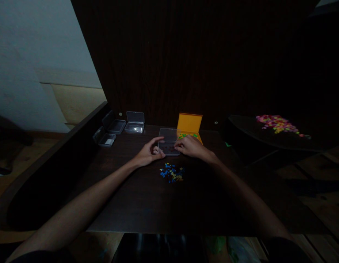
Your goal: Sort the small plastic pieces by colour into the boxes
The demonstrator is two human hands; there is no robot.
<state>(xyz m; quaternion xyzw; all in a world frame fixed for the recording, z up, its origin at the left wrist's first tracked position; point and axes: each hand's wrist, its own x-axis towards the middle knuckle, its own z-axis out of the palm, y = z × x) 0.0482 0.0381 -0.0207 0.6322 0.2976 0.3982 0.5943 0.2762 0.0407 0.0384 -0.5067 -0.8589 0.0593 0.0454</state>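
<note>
A small clear plastic box (168, 146) with its lid up sits mid-table on the dark wooden table (147, 204). My left hand (149, 153) curls round the box's left end, thumb and fingers pressed on it. My right hand (189, 147) grips its right end, fingers bent. Just in front of both hands lies a small pile of blue and yellow pieces (171, 172). Behind my right hand stands an open yellow box (189, 125) with green pieces inside.
Three more open clear boxes sit at the table's back left: one (134, 122), one (114, 125), one (105, 138). A heap of pink and yellow pieces (277, 124) lies on a dark round surface at right. A dark panel rises behind the table.
</note>
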